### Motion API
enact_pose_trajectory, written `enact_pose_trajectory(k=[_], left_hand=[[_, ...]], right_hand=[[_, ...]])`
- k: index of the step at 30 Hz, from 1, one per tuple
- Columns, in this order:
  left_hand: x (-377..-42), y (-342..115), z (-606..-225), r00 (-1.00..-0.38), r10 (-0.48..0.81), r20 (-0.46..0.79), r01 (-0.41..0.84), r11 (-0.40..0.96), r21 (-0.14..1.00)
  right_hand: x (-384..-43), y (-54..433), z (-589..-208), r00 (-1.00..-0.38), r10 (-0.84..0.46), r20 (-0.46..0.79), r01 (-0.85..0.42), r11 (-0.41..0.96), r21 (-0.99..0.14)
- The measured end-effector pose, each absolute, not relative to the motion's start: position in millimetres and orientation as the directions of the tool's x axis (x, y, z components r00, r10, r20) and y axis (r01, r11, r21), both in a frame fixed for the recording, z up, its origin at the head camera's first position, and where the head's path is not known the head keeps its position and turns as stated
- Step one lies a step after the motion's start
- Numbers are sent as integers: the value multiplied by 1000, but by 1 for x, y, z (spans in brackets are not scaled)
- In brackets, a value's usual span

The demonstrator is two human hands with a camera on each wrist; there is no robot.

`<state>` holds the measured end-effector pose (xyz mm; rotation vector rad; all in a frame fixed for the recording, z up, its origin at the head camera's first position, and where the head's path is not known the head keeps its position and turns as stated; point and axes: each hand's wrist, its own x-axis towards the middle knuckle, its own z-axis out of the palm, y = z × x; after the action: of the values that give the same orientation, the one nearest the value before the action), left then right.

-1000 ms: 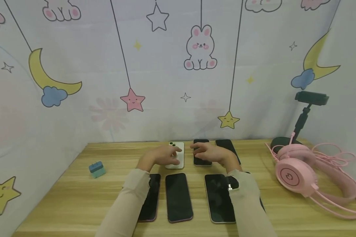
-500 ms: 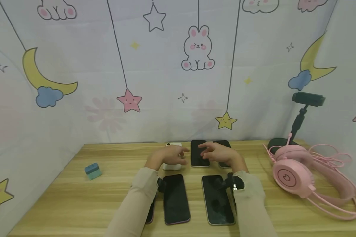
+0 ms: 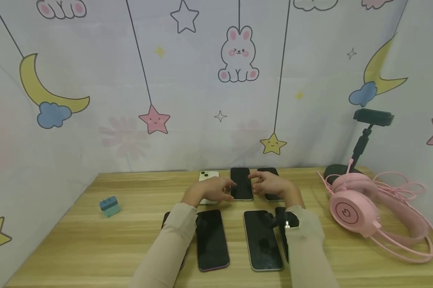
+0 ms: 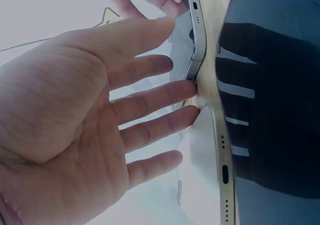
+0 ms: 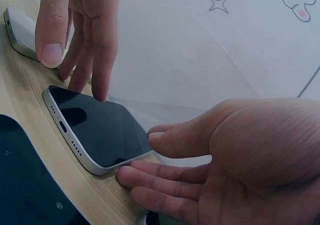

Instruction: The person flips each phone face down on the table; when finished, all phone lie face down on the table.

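Observation:
In the head view a phone (image 3: 241,188) with a dark screen and a pale edge lies in the middle of the back row. My left hand (image 3: 213,189) hovers at its left side, over a white phone (image 3: 204,176) lying back up, which it partly hides. On the other side is my right hand (image 3: 274,186), overlapping another dark phone (image 3: 270,171). In the right wrist view, the right hand's fingertips (image 5: 127,177) are right at the middle phone's edge, thumb close over the screen. The left wrist view shows the left fingers spread and nearly straight, near both phones' edges.
Several dark phones, including one with a purplish edge (image 3: 213,240) and a pale-edged one (image 3: 263,240), lie in front, partly under the forearms. Pink headphones (image 3: 355,214) and a black stand (image 3: 362,146) are at the right. A blue-green block with prongs (image 3: 110,206) sits left.
Both hands have moved rightward over the back row, from the white phone and the middle phone's screen to either side of the middle phone. The head view has shifted slightly.

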<state>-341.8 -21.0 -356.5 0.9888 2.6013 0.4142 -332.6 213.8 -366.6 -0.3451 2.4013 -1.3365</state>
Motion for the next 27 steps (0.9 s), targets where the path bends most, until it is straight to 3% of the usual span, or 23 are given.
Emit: enact_pose_trajectory(k=[15,27], left_hand=[[-342,-18,-357,-701,690,-182,605,710,360],[-337,-16,-356,-721,666,-191,574,729,373]], right_hand=[[-333,200,-365,-934,-189,-303,156,547,-823],[-334,196,-362,-959,-155,-239,135,493,-860]])
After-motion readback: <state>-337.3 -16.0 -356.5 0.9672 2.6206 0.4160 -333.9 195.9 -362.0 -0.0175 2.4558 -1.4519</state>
